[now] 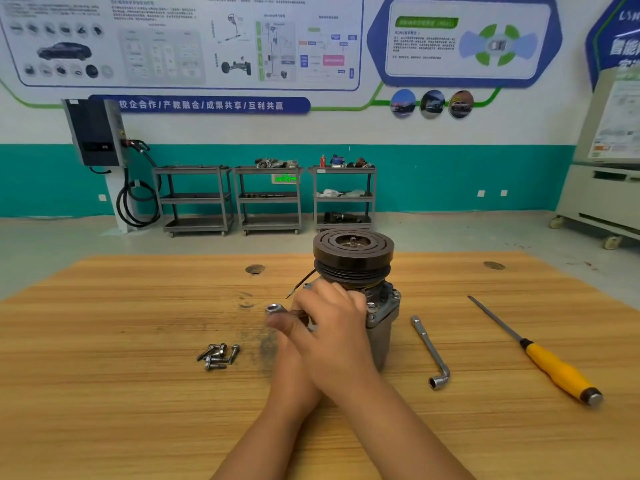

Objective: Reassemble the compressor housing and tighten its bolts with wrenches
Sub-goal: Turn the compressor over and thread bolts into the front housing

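Fig. | Step: tightening a flange bolt on the compressor (381, 341), which stands upright mid-table (138, 393), dark grooved pulley uppermost, grey body below | Right hand (332, 317) curled round a socket wrench (275, 309); left hand (287, 341) crossed beneath (grip hidden, cannot tell) | Next: seat the loose bolts (216, 356) squarely.

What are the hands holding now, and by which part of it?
A wrench, gripped by its shaft in the right hand; its socket end sticks out free. The left hand is mostly hidden underneath, so its hold cannot be told.
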Available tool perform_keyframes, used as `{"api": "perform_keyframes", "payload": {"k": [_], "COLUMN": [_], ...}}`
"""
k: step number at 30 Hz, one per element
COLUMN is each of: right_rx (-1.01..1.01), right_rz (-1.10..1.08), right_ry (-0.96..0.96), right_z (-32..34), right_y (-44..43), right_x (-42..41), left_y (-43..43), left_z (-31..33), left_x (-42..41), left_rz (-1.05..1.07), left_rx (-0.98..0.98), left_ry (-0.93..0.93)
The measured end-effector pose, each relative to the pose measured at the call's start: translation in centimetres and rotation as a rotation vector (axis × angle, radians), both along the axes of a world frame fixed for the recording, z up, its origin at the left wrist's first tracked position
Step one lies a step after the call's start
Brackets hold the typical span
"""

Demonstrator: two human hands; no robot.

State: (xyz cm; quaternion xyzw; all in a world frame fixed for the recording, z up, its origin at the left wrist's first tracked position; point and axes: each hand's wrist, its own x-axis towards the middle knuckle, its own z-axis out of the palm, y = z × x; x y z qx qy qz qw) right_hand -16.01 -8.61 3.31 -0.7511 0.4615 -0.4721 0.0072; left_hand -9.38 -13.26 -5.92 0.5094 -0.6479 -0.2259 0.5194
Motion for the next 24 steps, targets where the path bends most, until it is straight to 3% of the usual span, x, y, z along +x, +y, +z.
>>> {"api": "perform_keyframes", "payload": {"k": [5,8,10,12,20,24], "right_rx": [0.13,0.018,-0.194,-0.267,0.041,0.195], "right_rz": [-0.153,-0.072,0.089,0.248,0.735,0.801], "right_ry": [0.276,0.299,0.078,-0.165,-1.246,-1.757], "right_z": [0.6,1.1,1.5,1.8,3.2,2.6], "right_y": [-0.8,-0.8,-0.4,0.0,-0.2,-2.2], "right_x": [0.5,-0.1,-0.5,-1.2,-6.2,-8.7], "left_y": [-0.4,-0.3,-0.2,-0.2,0.2,0.4], "left_z": [0.4,0.1,-0.4,-0.3,0.0,0.2], "left_x": [0.1,0.4,0.5,0.4,0.4,0.4], "left_rz": [0.009,0.048,0.033,-0.001,-0.017,-0.048], "left_rx": [-0.046,-0.017,0.03,0.007,-0.119,-0.111], "left_ry": [-0.215,-0.237,-0.116,0.015,0.019,0.048]}}
